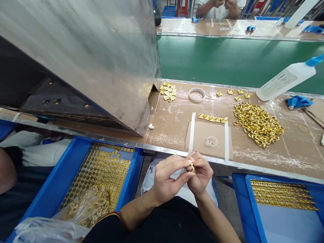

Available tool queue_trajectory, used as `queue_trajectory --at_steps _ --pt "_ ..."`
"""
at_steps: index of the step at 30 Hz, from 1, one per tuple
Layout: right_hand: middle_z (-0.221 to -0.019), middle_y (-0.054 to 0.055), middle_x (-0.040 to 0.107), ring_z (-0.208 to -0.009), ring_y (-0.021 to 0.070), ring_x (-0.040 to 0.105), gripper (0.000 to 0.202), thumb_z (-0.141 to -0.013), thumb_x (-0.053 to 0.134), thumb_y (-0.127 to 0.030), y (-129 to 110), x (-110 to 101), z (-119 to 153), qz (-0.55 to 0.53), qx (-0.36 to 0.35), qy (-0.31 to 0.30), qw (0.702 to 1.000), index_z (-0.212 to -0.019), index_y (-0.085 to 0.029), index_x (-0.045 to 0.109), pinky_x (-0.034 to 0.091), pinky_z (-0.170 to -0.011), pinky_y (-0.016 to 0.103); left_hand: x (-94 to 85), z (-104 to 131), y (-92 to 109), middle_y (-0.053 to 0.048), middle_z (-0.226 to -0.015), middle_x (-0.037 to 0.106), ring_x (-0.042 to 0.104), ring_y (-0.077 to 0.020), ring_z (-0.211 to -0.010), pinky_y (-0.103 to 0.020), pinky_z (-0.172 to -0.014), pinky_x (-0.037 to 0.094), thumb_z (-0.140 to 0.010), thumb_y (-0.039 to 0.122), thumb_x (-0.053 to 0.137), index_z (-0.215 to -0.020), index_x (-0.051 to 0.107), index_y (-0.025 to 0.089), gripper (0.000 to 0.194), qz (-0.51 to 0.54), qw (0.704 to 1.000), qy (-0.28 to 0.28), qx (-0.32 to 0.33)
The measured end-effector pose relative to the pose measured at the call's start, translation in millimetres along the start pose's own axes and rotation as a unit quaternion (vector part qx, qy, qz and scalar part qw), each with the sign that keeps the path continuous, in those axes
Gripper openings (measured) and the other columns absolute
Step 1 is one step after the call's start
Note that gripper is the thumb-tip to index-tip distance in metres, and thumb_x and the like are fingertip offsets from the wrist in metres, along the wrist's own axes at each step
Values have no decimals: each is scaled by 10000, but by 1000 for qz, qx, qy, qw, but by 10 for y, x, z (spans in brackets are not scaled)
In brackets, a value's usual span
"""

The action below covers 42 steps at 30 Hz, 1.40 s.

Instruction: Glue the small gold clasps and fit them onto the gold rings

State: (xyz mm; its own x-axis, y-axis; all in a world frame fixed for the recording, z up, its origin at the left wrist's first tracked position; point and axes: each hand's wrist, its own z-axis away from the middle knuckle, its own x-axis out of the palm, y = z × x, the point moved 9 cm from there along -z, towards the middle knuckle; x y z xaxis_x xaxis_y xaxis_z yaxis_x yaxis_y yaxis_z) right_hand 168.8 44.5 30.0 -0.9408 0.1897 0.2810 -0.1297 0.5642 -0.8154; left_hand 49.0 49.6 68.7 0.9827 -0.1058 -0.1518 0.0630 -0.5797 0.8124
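Close to my body, just off the table's front edge, my left hand (pixel 168 177) and my right hand (pixel 199 172) meet around one gold ring (pixel 189 168). Fingertips of both hands pinch it, the left from its side and the right near the top. Part of the ring is hidden behind the fingers. Beyond them lies a cardboard pad (pixel 199 148) with white tape strips, a small clear round dish (pixel 211 141) and a row of several gold square pieces (pixel 212 118). A heap of gold rings (pixel 258 125) lies to the right.
A large metal housing (pixel 101 60) rises at left. A bottle with a blue cap (pixel 286 79) leans at right, by the green belt (pixel 227 57). Blue trays of gold pieces stand at left (pixel 137 162) and right (pixel 255 221). Another person's hands (pixel 225 4) work opposite.
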Motion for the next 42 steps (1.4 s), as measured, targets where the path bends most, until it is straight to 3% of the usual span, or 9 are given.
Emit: queue_trajectory --at_steps 6,42 --pt "-680 -43 445 -603 139 462 61 -999 657 -280 21 -1 20 -11 -1 -4 1000 -951 -266 621 391 -528 243 -11 4 3 -71 -877 783 741 -182 -802 -292 -741 622 -894 203 754 -1142 729 176 250 1 1000 3 3" --pt "-641 -48 456 -575 138 458 184 -985 670 -302 21 13 -24 10 4 -1 1000 -839 -248 573 374 -506 242 -4 53 -62 -86 -971 801 759 -188 -856 -312 -785 644 -900 177 738 -1152 719 186 252 -9 1000 14 -10"
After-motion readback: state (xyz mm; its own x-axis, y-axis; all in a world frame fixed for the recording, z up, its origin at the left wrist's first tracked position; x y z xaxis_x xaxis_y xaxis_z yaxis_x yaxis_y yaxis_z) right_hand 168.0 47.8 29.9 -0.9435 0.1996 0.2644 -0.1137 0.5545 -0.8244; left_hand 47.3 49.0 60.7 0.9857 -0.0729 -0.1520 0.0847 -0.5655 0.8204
